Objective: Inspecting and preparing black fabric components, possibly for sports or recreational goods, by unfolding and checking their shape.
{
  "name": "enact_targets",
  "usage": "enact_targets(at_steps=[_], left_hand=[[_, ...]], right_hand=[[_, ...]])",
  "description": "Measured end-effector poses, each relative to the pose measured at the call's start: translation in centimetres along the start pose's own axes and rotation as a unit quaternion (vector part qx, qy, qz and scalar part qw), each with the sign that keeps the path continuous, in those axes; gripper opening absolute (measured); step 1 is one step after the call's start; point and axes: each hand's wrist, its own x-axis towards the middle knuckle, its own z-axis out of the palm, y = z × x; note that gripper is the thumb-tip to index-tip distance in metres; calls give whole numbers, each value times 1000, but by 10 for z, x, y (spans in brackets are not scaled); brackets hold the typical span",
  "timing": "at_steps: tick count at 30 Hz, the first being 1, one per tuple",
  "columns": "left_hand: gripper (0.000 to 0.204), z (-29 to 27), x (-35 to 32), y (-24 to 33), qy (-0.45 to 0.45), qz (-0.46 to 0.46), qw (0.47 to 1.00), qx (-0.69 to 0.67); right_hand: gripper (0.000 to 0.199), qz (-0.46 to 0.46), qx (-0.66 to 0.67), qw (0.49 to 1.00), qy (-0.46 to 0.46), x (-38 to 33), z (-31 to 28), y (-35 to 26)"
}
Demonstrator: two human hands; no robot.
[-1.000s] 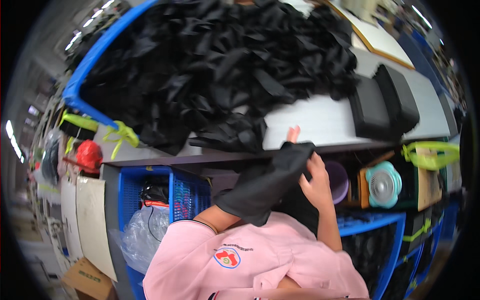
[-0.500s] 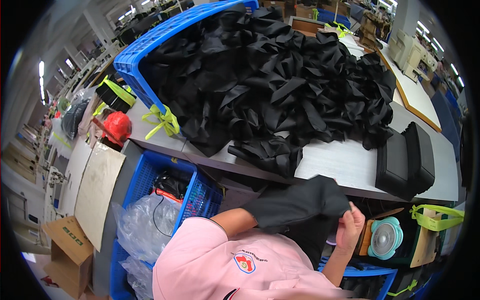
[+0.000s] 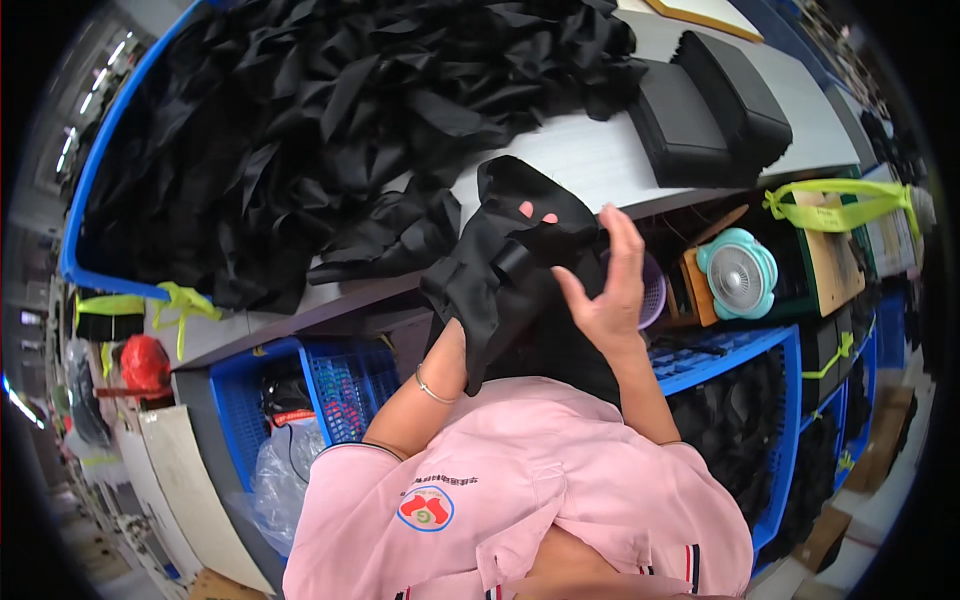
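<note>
We see the black cloth point(image 3: 490, 262) draped over the left hand point(image 3: 526, 209) beside the tabletop point(image 3: 570, 160); whether that covered grip is clamped, we cannot tell. The right hand point(image 3: 611, 302) stands empty, fingers apart. We judge the cloth light and limp, best held by its edge.

And here, the left forearm point(image 3: 430, 375) is slanting up and inward from the lower left, its skin showing bare below the wrist. The left hand point(image 3: 526, 209) is mostly hiding from view, only two fingertips point(image 3: 550, 218) peeping out side by side, so its grip isn't showing. Over on the right, the right forearm point(image 3: 648, 400) is angling upward and slightly inward, while the right hand point(image 3: 610, 305) is spreading wide: fingers point(image 3: 625, 250) pointing up, thumb point(image 3: 573, 293) jutting off toward the left, a broad gap lying between them.
</note>
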Motion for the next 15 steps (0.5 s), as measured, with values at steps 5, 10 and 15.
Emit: enact_targets(at_steps=[5,10,15], left_hand=[[51,0,11,17,-85,53,975,200],[48,22,-12,8,-41,-186,959,-209],[46,20,-23,-56,8,-284,809,-515]], right_hand=[[72,-64,-95,993,15,7,12,11],[41,-34,-89,995,5,7,15,26],[19,73,217,955,-190,5,-16,28]])
